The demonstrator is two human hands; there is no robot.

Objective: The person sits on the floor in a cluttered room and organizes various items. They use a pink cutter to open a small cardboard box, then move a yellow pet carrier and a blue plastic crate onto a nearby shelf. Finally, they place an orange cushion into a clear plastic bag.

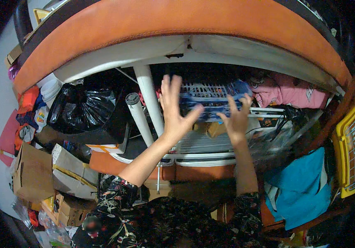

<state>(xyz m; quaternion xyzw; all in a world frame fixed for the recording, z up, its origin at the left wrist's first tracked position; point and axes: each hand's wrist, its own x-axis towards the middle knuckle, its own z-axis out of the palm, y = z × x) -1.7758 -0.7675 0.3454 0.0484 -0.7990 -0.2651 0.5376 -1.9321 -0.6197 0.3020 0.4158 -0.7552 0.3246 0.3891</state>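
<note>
A blue plastic basket with a perforated, lattice-like side lies inside an open storage compartment. At its left end my left hand is raised with fingers spread and slightly blurred. My right hand hovers over the basket's right part, fingers apart and bent; whether the fingertips touch it is hard to tell. Neither hand is closed around anything. Below the basket are a brown cardboard piece and a clear ribbed sheet. Two white tubes slant upward just left of my left hand.
An orange padded lid is raised above the compartment. Inside are a black plastic bag on the left and pink fabric on the right. Cardboard boxes stand at left; blue cloth and a yellow-rimmed basket are at right.
</note>
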